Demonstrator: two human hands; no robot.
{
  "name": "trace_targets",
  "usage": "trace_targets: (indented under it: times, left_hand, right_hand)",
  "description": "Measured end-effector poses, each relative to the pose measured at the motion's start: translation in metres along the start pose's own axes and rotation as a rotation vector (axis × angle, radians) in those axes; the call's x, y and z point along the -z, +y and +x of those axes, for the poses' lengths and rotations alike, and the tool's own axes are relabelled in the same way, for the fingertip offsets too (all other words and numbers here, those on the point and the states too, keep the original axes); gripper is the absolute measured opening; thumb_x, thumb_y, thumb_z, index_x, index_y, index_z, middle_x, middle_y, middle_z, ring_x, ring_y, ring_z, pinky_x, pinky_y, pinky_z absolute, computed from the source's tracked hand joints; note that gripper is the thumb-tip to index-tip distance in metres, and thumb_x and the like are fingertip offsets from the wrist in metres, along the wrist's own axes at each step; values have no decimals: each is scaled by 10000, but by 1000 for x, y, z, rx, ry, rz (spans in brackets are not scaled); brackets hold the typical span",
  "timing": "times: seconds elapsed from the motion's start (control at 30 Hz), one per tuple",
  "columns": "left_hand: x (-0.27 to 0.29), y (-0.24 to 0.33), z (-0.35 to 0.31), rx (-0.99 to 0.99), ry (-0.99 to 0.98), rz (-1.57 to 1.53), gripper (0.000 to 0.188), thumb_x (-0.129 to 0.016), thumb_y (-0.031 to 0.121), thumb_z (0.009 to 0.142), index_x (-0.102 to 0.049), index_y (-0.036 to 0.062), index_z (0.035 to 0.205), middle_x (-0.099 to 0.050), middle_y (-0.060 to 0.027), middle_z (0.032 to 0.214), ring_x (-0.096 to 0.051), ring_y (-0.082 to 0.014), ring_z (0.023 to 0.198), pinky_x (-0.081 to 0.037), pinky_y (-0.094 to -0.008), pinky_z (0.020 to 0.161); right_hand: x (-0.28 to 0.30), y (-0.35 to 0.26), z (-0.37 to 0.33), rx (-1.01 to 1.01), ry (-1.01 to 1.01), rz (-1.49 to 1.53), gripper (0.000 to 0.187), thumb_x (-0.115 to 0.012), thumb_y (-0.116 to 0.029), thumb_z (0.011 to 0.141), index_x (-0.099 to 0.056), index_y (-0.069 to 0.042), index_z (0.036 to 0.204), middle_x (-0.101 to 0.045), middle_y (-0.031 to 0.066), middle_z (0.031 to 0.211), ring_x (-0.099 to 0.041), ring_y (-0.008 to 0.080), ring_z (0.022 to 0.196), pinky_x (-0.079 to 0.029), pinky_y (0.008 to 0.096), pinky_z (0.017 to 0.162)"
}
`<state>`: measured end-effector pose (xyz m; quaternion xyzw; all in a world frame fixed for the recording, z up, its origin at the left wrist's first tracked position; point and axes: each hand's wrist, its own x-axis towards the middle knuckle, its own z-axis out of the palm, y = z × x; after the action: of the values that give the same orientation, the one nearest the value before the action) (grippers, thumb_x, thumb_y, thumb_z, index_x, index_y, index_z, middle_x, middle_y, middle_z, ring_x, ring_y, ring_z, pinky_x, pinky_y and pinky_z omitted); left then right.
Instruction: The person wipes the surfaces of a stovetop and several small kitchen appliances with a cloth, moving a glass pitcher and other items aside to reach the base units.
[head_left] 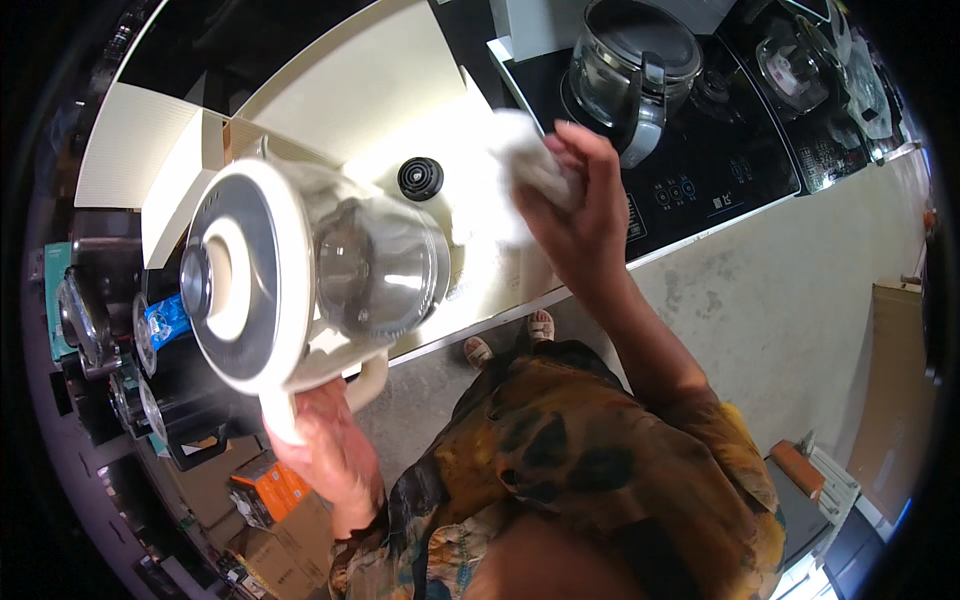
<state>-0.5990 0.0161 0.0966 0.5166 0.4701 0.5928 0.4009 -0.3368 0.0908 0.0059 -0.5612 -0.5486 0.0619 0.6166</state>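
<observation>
A glass kettle (385, 265) with a cream collar and handle and a grey lid (238, 285) is tipped on its side, above the white counter. My left hand (330, 445) is closed around its cream handle, with the fingers partly hidden. My right hand (590, 205) grips a crumpled white cloth (525, 155), smeared by motion, over the counter to the right of the kettle. The cloth and the kettle are apart. A round black ridged piece (420, 179) rests on the counter between them.
A second glass pot (640, 60) with a dark lid stands on the black glass cooktop (720, 165), right of my right hand. White panels (185, 150) rise at the far left. Dark appliances (185, 390) crowd the left side, near an orange box (268, 490).
</observation>
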Motion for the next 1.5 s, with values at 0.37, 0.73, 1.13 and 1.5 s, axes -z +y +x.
trace_targets:
  times: [0.37,0.73,1.13,1.5]
  left_hand:
    - [51,20,-32,26,76,82,653,-676,455,888,-445,-43,1242,-469,-11,758,-437,-116,600,-380,-273,598]
    - [73,27,-40,50,115,107,708,-701,488,856,-438,-54,1227,-429,11,703,-404,-88,579,-332,-250,521]
    - [73,23,-44,55,75,58,652,-702,466,865,-453,-41,1190,-393,32,724,-373,-79,588,-315,-257,521]
    - [54,20,-31,75,-12,25,639,-687,443,882,-425,-36,1215,-409,19,726,-393,-95,579,-396,-282,596]
  right_hand:
    - [-97,30,55,150,-731,-735,521,-517,-42,830,-576,-187,1327,-575,100,1244,-477,267,1220,-256,515,1094]
    - [-88,13,75,272,-600,-826,328,-623,-90,740,-691,-106,1061,-664,119,931,-630,307,855,-532,405,728]
    - [-166,6,70,505,-1038,-464,244,-624,-243,869,-700,-201,1097,-657,8,1051,-591,225,1036,-462,382,881]
    - [-96,33,66,118,-599,-716,196,-600,-203,815,-708,-103,943,-677,86,882,-664,287,808,-525,412,703]
